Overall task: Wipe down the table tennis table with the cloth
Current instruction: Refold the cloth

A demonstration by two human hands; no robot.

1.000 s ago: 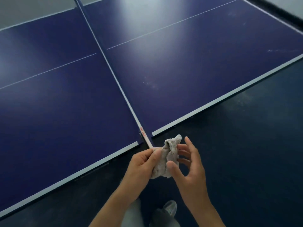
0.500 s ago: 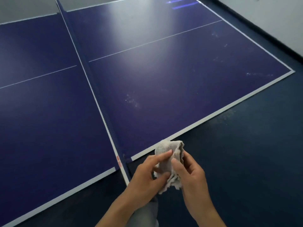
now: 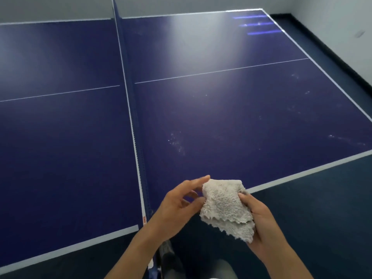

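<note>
Folded cloth lies in right hand, left hand alongside

No text readable, one small red mark on the white tape at the near end of the net, too small and blurred to tell whether it is lettering.

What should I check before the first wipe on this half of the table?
1. Grip: ok, right hand holds the cloth, thumb on top.
2. Cloth folded into a pad: ok, layers show.
3. Cloth on the table: not ok, held up near its edge.
4. Target found: ok, white specks beyond the cloth, right of the net.
5. Left hand free of the cloth: cannot tell, fingertips at the cloth's edge.
</note>
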